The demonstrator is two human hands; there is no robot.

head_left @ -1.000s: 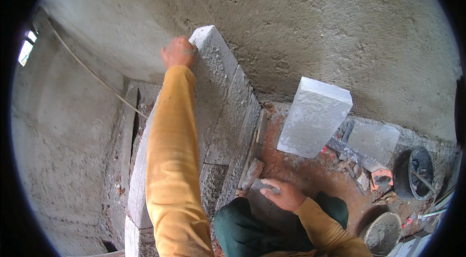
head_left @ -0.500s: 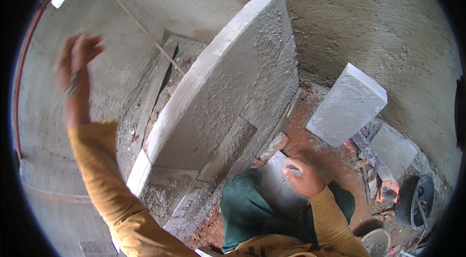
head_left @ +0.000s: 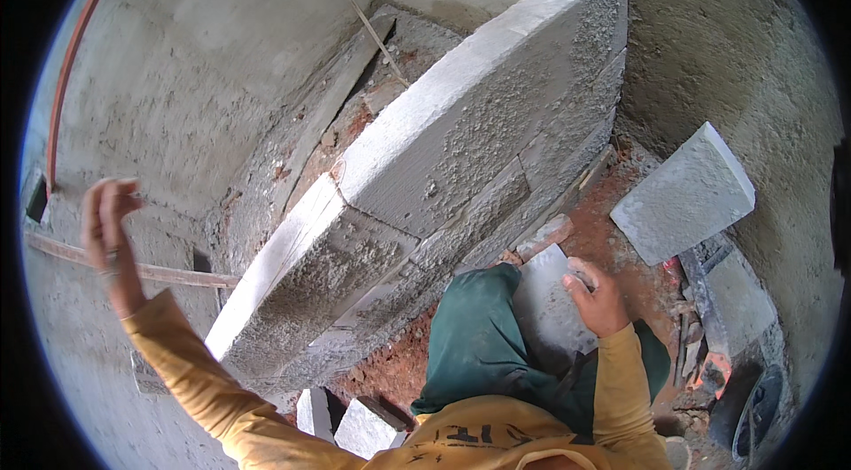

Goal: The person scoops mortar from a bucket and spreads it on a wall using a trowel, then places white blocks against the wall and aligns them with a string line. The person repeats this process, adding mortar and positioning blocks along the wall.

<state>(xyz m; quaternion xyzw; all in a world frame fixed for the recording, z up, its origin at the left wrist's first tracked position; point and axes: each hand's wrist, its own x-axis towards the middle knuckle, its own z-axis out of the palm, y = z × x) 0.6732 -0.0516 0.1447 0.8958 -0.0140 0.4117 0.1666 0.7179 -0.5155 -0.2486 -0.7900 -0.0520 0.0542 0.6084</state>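
Pale grey, the block wall [head_left: 443, 170] runs lengthwise from seven to one o'clock, lying toward three o'clock from the empty, half-open left hand [head_left: 106, 231], nearer its top than the curled right hand [head_left: 601, 303], whose grip I cannot tell.

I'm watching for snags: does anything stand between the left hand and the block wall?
Nothing visible stands between the left hand and the block wall. A bar passes behind the wrist toward the wall, but appears lower than the hand.

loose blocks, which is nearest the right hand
The grey block between the knees, left of the right hand; the other loose blocks are farther off.
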